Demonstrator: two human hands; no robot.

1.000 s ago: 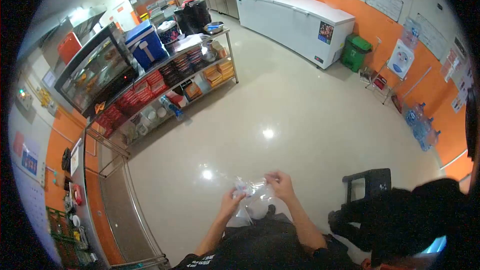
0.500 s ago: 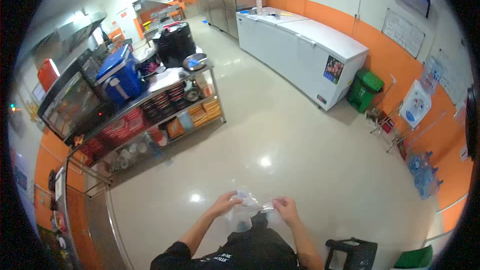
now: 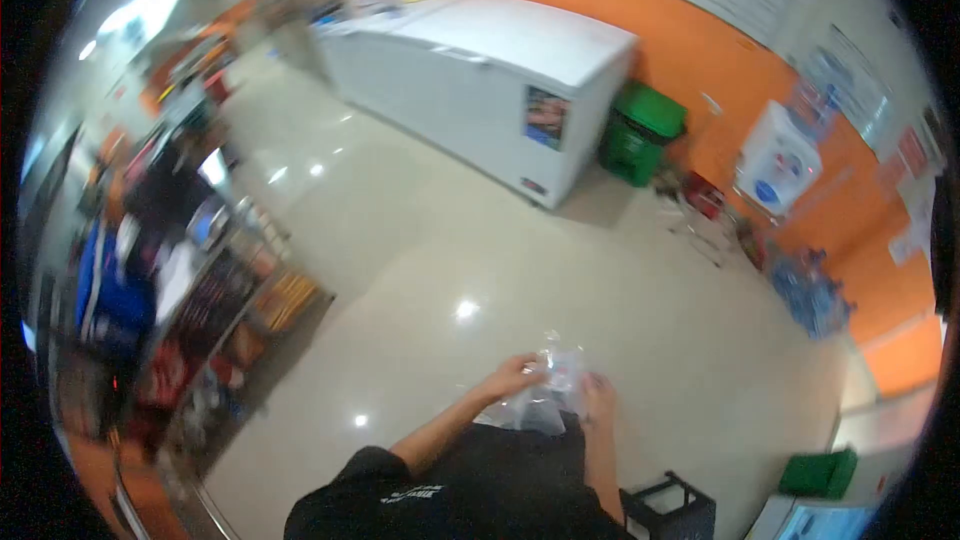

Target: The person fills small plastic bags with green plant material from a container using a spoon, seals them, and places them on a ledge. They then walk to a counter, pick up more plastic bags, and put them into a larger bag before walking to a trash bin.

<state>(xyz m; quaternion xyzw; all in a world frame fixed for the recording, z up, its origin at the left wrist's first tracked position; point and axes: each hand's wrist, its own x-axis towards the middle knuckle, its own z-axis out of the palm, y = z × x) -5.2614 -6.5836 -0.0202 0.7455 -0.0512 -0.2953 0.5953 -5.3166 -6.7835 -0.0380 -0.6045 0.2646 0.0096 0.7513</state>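
Observation:
A clear, crinkled plastic bag (image 3: 545,410) hangs between my hands in front of my dark shirt, low in the middle of the view. My left hand (image 3: 515,378) pinches its left side, fingers curled around the film. On the right side of the bag, my right hand (image 3: 598,398) is closed on it too, a little blurred. Whether the bag holds anything cannot be made out.
A long white chest freezer (image 3: 450,80) stands ahead, beside a green bin (image 3: 640,135). Loaded shelving (image 3: 240,325) is at the left. Right: a water dispenser (image 3: 780,160) and blue bottles (image 3: 812,295). A black stool (image 3: 672,510) stands at the lower right.
The view has swung to the right, so the freezer and shelving sit further left. My hands are closer together, and the bag between them is more bunched and no longer stretched wide.

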